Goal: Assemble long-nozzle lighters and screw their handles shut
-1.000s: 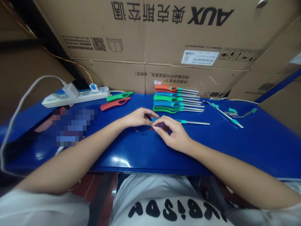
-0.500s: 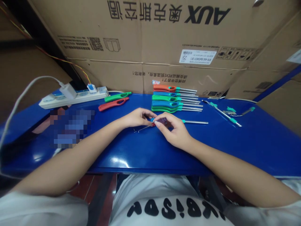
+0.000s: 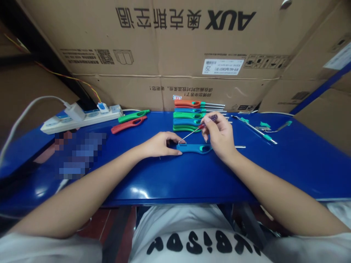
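Observation:
A blue long-nosed lighter [image 3: 193, 148] with a teal collar lies flat on the blue table [image 3: 170, 175], its metal tube pointing right. My left hand [image 3: 159, 144] rests on the table with its fingers closed on the lighter's handle end. My right hand [image 3: 219, 135] pinches a small screwdriver [image 3: 195, 130] with a dark red handle. The thin shaft slants down to the left, and its tip meets the lighter near my left fingertips.
A row of orange, blue and green lighters [image 3: 192, 116] lies behind my hands. Loose green and red handle shells [image 3: 128, 121] sit to the left beside a white power strip [image 3: 79, 118]. Metal tubes with teal collars [image 3: 260, 129] lie at right. Cardboard boxes [image 3: 175, 51] wall the back.
My right hand has lifted the screwdriver off the table and tilted it tip-down onto the blue lighter. The lighter now shows fully, held by my left hand. The view has shifted slightly.

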The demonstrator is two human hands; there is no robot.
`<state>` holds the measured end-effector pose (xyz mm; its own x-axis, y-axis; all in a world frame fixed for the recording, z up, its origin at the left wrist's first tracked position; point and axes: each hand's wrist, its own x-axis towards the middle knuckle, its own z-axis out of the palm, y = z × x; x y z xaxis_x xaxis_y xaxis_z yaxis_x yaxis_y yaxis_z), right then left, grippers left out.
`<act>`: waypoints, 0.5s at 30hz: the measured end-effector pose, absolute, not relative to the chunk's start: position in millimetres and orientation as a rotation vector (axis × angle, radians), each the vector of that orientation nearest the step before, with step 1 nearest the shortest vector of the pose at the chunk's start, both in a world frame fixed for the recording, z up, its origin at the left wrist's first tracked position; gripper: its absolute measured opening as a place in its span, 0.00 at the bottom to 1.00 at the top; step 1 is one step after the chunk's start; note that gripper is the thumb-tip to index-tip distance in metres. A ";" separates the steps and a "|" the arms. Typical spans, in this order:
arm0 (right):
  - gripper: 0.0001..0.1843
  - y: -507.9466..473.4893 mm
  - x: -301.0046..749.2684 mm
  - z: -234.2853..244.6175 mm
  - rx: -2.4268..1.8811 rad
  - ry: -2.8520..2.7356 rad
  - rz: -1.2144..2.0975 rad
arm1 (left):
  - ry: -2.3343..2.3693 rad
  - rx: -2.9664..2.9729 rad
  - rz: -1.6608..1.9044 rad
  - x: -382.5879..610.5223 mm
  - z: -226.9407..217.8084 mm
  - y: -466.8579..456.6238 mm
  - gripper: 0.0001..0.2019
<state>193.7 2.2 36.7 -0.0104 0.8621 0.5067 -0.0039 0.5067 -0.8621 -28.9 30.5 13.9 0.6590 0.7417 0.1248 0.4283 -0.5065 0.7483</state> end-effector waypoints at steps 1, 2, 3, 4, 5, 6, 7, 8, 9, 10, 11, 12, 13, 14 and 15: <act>0.18 3.6 195.2 37.3 -0.812 -1.410 0.819 | 0.892 2.179 0.609 -26.9 15.0 27.6 0.20; 0.17 4.8 196.5 37.6 -0.821 -1.399 0.821 | 0.884 2.171 0.670 -25.0 15.7 24.9 0.19; 0.17 5.9 197.5 37.8 -0.829 -1.387 0.822 | 0.872 2.152 0.737 -23.0 16.3 22.4 0.19; 0.16 6.8 198.3 37.9 -0.834 -1.375 0.826 | 0.862 2.128 0.807 -21.1 16.7 20.0 0.18; 0.16 7.6 198.9 38.0 -0.835 -1.363 0.829 | 0.860 2.105 0.871 -19.2 17.2 17.8 0.17; 0.16 8.3 199.4 38.2 -0.833 -1.351 0.833 | 0.862 2.083 0.921 -17.6 17.6 15.7 0.17; 0.15 8.8 199.6 38.4 -0.828 -1.340 0.837 | 0.869 2.065 0.966 -16.1 18.2 13.7 0.16; 0.15 9.3 199.8 38.7 -0.825 -1.329 0.843 | 0.876 2.050 1.007 -14.9 18.8 11.8 0.15; 0.14 9.6 200.0 38.9 -0.824 -1.318 0.851 | 0.883 2.038 1.044 -13.8 19.4 10.0 0.13; 0.14 9.8 200.1 39.1 -0.824 -1.305 0.859 | 0.891 2.027 1.080 -13.0 20.0 8.4 0.12; 0.13 10.1 200.3 39.3 -0.825 -1.294 0.867 | 0.901 2.017 1.112 -12.4 20.5 7.1 0.11; 0.13 10.3 200.5 39.5 -0.824 -1.285 0.875 | 0.912 2.008 1.136 -11.9 21.0 5.9 0.10; 0.13 10.5 200.7 39.6 -0.824 -1.280 0.880 | 0.925 1.999 1.152 -11.6 21.4 5.0 0.10; 0.13 10.7 201.0 39.6 -0.823 -1.280 0.883 | 0.938 1.993 1.163 -11.4 21.6 4.3 0.09; 0.14 11.0 201.3 39.7 -0.823 -1.285 0.884 | 0.949 1.990 1.168 -11.4 21.7 3.8 0.09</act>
